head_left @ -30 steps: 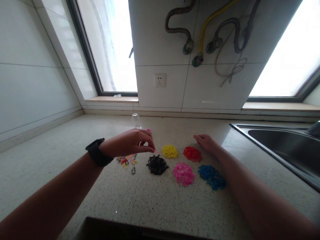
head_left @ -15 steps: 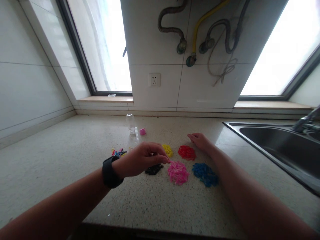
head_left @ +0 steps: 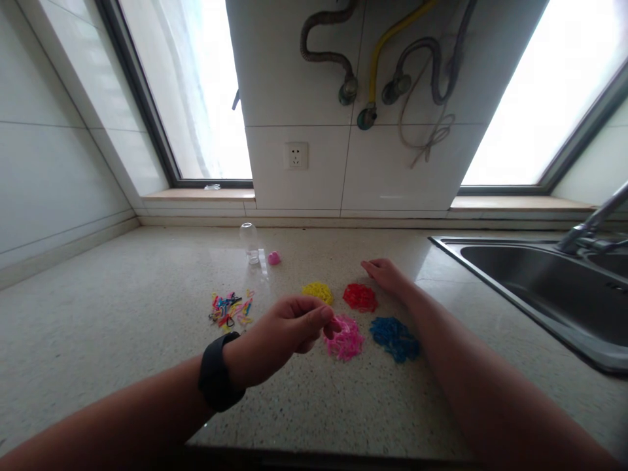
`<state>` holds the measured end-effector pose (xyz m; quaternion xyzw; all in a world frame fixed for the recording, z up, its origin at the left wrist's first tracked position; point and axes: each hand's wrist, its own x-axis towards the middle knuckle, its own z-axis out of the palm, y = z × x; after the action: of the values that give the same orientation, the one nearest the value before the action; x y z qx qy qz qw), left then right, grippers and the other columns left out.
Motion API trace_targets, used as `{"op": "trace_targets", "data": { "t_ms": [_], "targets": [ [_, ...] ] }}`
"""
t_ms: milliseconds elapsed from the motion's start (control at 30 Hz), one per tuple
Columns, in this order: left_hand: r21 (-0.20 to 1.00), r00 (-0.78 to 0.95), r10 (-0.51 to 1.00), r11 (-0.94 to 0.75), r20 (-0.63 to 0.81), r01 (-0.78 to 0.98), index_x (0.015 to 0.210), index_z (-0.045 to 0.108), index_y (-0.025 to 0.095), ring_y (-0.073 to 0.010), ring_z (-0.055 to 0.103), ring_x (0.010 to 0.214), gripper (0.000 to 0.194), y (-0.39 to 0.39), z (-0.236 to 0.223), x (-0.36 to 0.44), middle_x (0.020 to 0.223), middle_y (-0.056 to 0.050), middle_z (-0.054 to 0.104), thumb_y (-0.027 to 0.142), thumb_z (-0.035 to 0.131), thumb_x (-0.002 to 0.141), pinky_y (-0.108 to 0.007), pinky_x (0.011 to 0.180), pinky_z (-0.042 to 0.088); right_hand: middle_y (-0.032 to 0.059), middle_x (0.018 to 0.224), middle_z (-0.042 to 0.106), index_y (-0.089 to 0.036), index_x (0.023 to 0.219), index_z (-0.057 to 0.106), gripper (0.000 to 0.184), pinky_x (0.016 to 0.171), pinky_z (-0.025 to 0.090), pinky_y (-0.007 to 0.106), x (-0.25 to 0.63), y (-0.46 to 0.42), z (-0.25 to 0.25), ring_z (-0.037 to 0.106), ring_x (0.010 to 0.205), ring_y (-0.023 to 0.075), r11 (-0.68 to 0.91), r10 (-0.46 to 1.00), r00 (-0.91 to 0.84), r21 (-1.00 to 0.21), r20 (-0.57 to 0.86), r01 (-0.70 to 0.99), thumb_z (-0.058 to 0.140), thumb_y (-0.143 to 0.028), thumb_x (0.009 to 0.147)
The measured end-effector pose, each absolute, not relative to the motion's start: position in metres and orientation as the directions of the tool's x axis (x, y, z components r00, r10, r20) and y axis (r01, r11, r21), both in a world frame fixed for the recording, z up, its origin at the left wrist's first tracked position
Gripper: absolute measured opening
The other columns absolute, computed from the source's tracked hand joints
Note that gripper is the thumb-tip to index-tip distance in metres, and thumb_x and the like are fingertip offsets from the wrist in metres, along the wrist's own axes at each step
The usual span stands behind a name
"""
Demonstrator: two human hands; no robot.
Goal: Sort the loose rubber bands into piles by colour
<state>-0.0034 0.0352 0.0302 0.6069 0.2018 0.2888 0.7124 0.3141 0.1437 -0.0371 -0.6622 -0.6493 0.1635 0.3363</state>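
Head view: our left hand (head_left: 289, 327) reaches the pink bands (head_left: 349, 341)

We have moved it away from the black bands, now out of sight, so work seems centred on pink. Its thumb and fingertips sit close; we cannot tell whether they hold anything. Our right hand (head_left: 389, 277) curls narrowly near the red bands (head_left: 360, 297), grip unclear. We count four visible single-colour piles, including yellow bands (head_left: 318, 292) and blue bands (head_left: 395, 339), plus one mixed pile (head_left: 228, 310) and one bottle (head_left: 249, 241).

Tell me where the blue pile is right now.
In the head view, the blue pile lies right of centre on the countertop, between the pink pile and the right forearm, nearer the camera than the red pile.
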Motion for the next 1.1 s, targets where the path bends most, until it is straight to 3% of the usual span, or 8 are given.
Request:
{"op": "trace_targets", "data": {
  "t_ms": [200, 500, 767, 1100],
  "targets": [
    [0.953, 0.724, 0.689, 0.193, 0.040, -0.236, 0.082, 0.068, 0.012, -0.0049, 0.028, 0.052, 0.035, 0.0326, 0.0281, -0.0014, 0.066, 0.002, 0.048, 0.047, 0.066, 0.089, -0.022, 0.049, 0.019, -0.0041, 0.050, 0.031, -0.021, 0.054, 0.038, 0.052, 0.053, 0.023, 0.029, 0.3118, 0.1421, -0.0349, 0.030, 0.052, 0.0116, 0.065, 0.970, 0.113, -0.678, 0.214, 0.732, 0.044, -0.065, 0.080],
    [0.965, 0.703, 0.711, 0.156, 0.038, -0.210, 0.082, 0.066, 0.013, -0.0052, 0.029, 0.053, 0.033, 0.0314, 0.0315, -0.0018, 0.065, 0.003, 0.044, 0.045, 0.069, 0.087, -0.023, 0.049, 0.018, -0.0041, 0.050, 0.033, -0.021, 0.055, 0.040, 0.049, 0.052, 0.023, 0.029, 0.3128, 0.1429, -0.0363, 0.032, 0.051, 0.0118, 0.055, 0.971, 0.117, -0.676, 0.206, 0.735, 0.044, -0.062, 0.081],
    [0.965, 0.669, 0.743, 0.145, 0.039, -0.217, 0.088, 0.068, 0.013, -0.0042, 0.029, 0.052, 0.029, 0.0320, 0.0291, -0.0016, 0.068, 0.003, 0.050, 0.040, 0.075, 0.082, -0.022, 0.048, 0.020, -0.0041, 0.050, 0.033, -0.021, 0.054, 0.040, 0.048, 0.052, 0.023, 0.029, 0.3105, 0.1408, -0.0335, 0.032, 0.051, 0.0116, 0.055, 0.973, 0.111, -0.676, 0.200, 0.735, 0.044, -0.060, 0.082],
    [0.987, 0.640, 0.757, -0.036, 0.128, -0.155, 0.087, 0.073, 0.016, -0.0054, 0.038, 0.057, 0.023, 0.0298, 0.0322, -0.0002, 0.064, 0.004, 0.052, 0.035, 0.081, 0.077, -0.019, 0.052, 0.028, -0.0039, 0.049, 0.033, -0.020, 0.055, 0.042, 0.046, 0.052, 0.023, 0.029, 0.3075, 0.1372, -0.0293, 0.032, 0.051, 0.0116, 0.049, 0.977, 0.104, -0.669, 0.187, 0.742, 0.044, -0.058, 0.083]
  ]
}}
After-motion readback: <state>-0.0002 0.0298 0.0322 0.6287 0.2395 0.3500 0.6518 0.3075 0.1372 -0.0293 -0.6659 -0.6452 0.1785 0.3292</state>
